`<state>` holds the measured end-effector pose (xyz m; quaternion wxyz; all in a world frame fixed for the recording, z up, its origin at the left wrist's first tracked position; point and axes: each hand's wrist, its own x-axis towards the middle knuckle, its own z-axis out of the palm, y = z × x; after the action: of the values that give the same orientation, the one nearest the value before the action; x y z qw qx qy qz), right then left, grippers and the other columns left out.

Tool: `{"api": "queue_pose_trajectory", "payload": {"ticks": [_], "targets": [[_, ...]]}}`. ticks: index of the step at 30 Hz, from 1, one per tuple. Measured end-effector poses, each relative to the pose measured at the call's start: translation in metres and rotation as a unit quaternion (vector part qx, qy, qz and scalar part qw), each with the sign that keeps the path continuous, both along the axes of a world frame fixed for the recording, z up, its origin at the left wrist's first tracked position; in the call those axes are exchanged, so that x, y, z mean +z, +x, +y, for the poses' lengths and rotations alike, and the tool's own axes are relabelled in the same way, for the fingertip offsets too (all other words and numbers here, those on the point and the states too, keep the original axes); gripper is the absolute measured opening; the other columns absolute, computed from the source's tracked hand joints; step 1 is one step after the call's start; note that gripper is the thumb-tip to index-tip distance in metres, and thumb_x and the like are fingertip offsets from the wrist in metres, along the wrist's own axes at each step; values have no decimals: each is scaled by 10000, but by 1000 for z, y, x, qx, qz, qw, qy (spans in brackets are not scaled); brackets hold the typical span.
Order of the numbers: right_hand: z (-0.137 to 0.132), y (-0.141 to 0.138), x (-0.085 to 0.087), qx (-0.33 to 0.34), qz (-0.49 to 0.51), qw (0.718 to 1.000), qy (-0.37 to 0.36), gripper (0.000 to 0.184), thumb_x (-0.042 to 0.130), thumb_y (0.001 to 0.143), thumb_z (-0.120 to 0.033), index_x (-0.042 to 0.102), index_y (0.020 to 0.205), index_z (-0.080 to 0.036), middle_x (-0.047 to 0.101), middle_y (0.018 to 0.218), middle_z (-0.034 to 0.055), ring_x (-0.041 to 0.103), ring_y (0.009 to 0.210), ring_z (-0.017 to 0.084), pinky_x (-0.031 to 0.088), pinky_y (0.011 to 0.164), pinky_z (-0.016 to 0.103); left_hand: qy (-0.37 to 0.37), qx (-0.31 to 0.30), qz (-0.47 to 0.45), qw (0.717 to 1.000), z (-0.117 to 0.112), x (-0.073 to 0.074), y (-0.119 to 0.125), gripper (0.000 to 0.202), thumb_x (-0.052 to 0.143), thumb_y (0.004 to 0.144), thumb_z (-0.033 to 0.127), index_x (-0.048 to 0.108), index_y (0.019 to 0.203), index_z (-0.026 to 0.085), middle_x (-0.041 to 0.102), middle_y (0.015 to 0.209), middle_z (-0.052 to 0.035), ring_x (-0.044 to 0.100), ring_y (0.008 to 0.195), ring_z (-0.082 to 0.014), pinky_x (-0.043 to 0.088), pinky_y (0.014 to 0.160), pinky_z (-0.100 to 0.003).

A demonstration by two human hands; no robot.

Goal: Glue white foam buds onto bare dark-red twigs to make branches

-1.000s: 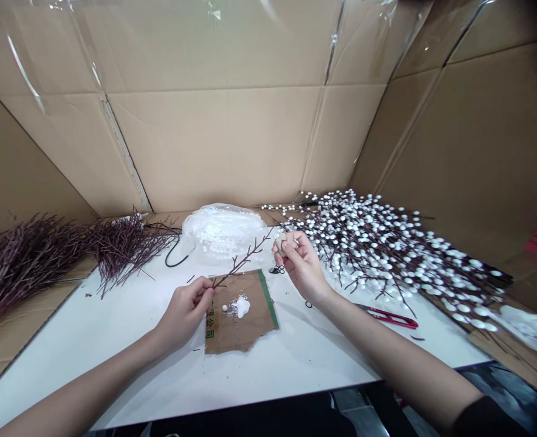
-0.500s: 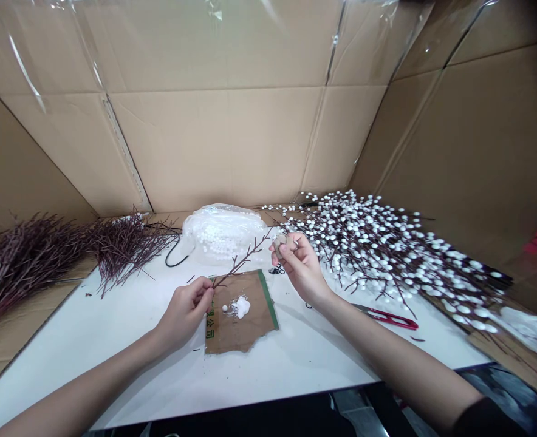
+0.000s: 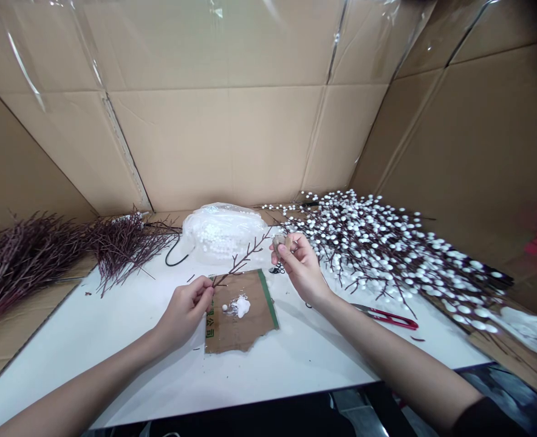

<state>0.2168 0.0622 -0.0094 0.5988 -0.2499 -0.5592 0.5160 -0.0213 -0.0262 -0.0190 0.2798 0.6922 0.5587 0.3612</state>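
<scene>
Between thumb and fingers, my left hand (image 3: pixel 191 303) is closed on the lower end of a bare brown twig (image 3: pixel 241 264). The twig slants up to the right, above a torn piece of cardboard (image 3: pixel 259 334) that bears a white paste blob (image 3: pixel 240 307) and a small white ball (image 3: pixel 225 308). My right hand (image 3: pixel 302 267) is pinched close to the twig's tip. A small grey-brown piece (image 3: pixel 281 241) shows at its fingertips; what it is I cannot make out.
A clear plastic bag (image 3: pixel 225 233) of white balls lies behind the cardboard. Bundles of bare twigs (image 3: pixel 118 246) are at left, and branches with white balls (image 3: pixel 378 249) at right. Red-handled snips (image 3: pixel 391 317) lie near my right forearm. Cardboard walls (image 3: pixel 232 139) surround the table.
Hardly anything differs. The grey-brown piece at my right fingertips has turned slightly; both hands and the twig stay in place.
</scene>
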Motion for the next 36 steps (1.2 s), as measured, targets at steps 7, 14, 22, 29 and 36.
{"api": "queue_pose_trajectory", "payload": {"ticks": [7, 14, 22, 29, 36], "targets": [[3, 1, -2, -13, -2, 1000, -14, 255, 640, 796, -317, 398, 811, -237, 560, 767, -28, 550, 617, 114, 427, 648, 283, 1, 4, 2, 1000, 0, 1, 0, 228, 383, 893, 347, 506, 766, 203, 489, 552, 43, 390, 495, -115, 284, 486, -226], [8, 2, -9, -54, -31, 997, -48, 245, 642, 772, -326, 421, 817, -228, 571, 711, -42, 545, 586, 113, 404, 558, 249, 19, 21, 7, 1000, 1, 3, -2, 228, 380, 889, 331, 524, 770, 199, 484, 530, 53, 350, 454, -101, 257, 456, -217], [1, -1, -10, 62, -163, 985, 3, 182, 611, 803, -324, 484, 872, -213, 623, 790, 9, 595, 753, 163, 425, 662, 296, 20, 24, -2, 1000, 1, 2, -2, 240, 371, 891, 335, 520, 763, 198, 494, 535, 50, 370, 459, -105, 263, 466, -219], [-8, -3, -13, 43, -412, 898, 144, 35, 586, 804, -201, 584, 838, -211, 583, 756, 14, 517, 672, 162, 396, 631, 298, 4, 29, -23, 999, 0, 2, -2, 224, 374, 902, 342, 514, 809, 195, 491, 547, 52, 339, 470, -99, 265, 477, -221], [-6, -3, -13, 49, -445, 874, 188, 192, 543, 821, -125, 560, 985, -222, 572, 831, 28, 520, 740, 172, 408, 670, 302, -1, 37, -155, 987, 4, -5, -1, 216, 391, 910, 371, 503, 866, 192, 498, 590, 46, 330, 464, -77, 246, 447, -212]]}}
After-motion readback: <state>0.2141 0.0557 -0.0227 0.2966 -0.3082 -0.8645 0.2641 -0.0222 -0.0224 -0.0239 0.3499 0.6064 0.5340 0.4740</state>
